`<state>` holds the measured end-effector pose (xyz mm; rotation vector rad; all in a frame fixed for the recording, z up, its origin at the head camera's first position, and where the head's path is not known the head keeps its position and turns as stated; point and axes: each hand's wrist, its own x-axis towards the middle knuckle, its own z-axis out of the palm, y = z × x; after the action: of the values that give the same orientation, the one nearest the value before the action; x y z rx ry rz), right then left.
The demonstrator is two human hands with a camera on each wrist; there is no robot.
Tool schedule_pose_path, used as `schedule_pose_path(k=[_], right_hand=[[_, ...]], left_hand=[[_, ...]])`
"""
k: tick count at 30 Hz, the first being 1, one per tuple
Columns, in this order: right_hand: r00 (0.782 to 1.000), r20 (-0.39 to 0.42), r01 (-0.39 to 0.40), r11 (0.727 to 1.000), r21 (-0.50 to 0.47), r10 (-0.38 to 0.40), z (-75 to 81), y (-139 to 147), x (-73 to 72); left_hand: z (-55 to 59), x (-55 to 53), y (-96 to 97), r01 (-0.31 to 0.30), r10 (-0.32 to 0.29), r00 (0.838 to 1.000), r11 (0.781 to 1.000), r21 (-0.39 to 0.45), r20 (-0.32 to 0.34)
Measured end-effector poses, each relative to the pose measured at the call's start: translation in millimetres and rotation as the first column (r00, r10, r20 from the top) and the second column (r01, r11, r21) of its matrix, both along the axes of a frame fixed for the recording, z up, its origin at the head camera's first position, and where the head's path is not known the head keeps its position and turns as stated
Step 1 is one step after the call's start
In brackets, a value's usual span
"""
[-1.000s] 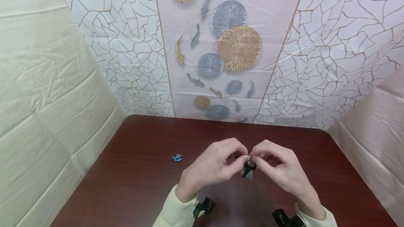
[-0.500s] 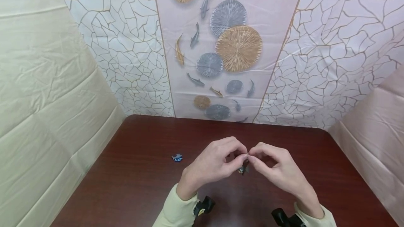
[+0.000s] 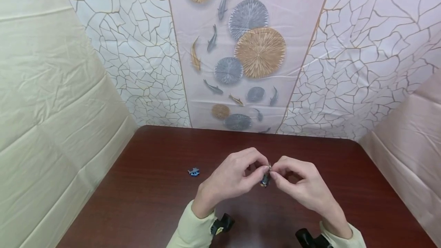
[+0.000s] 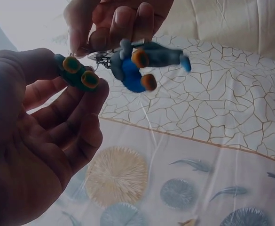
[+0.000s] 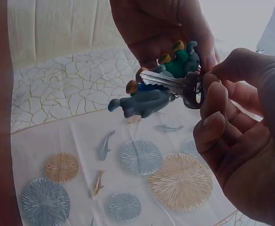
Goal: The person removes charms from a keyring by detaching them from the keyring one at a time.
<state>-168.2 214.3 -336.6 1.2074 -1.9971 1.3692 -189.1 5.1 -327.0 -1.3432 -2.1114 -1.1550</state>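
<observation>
In the head view my left hand [image 3: 237, 173] and right hand [image 3: 303, 181] meet fingertip to fingertip over the table. My left thumb and fingers pinch a green figurine [image 4: 78, 73] with orange feet, seen in the left wrist view. At the bow of a silver key [image 5: 170, 84] with a metal ring, my right thumb and index finger pinch. Beside the key hangs a grey-blue figurine [image 5: 146, 101] with orange feet, linked by a small chain [image 4: 103, 60]. From the head view, most of this bunch is hidden behind the fingers.
A small blue figurine [image 3: 193, 172] lies on the dark red-brown table [image 3: 144, 202], left of my hands. Patterned cloth [image 3: 227, 98] hangs behind the table's far edge, with plain cloth [image 3: 62, 106] along the left side.
My right hand has shifted slightly left, toward the left hand. The dangling bunch has turned and shifted left, and its dark part no longer shows below the fingertips. The figurine on the table stays put.
</observation>
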Motion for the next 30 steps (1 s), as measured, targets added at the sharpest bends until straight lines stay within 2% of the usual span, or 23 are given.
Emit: schedule_pose_path(k=[8, 12, 15, 21, 30], right_hand=[[0.999, -0.046, -0.011, 1.0, 0.008, 0.011, -0.2, -1.2, -0.8], [1.0, -0.001, 0.015, 0.999, 0.034, -0.015, -2.2, -0.1, 0.3], [0.996, 0.056, 0.067, 0.994, 0.082, -0.072, -1.3, -0.1, 3.0], [0.969, 0.173, 0.144, 0.974, 0.174, -0.175, 2.8, 0.3, 8.5], [0.974, 0.191, 0.1, 0.987, 0.128, -0.124, 1.9, 0.5, 8.4]], left_hand=[[-3.7, -5.8, 0.4, -0.011, 0.01, 0.997, 1.0, 0.015, 0.073], [-4.6, -6.5, 1.7, 0.001, -0.004, 0.995, 1.0, 0.021, 0.102], [-4.6, -5.9, 2.3, 0.006, -0.009, 0.994, 1.0, 0.029, 0.106], [-3.4, -3.5, 2.3, 0.0, -0.002, 0.997, 1.0, 0.029, 0.071], [-2.5, -3.2, 2.2, -0.012, 0.012, 1.0, 1.0, 0.019, -0.015]])
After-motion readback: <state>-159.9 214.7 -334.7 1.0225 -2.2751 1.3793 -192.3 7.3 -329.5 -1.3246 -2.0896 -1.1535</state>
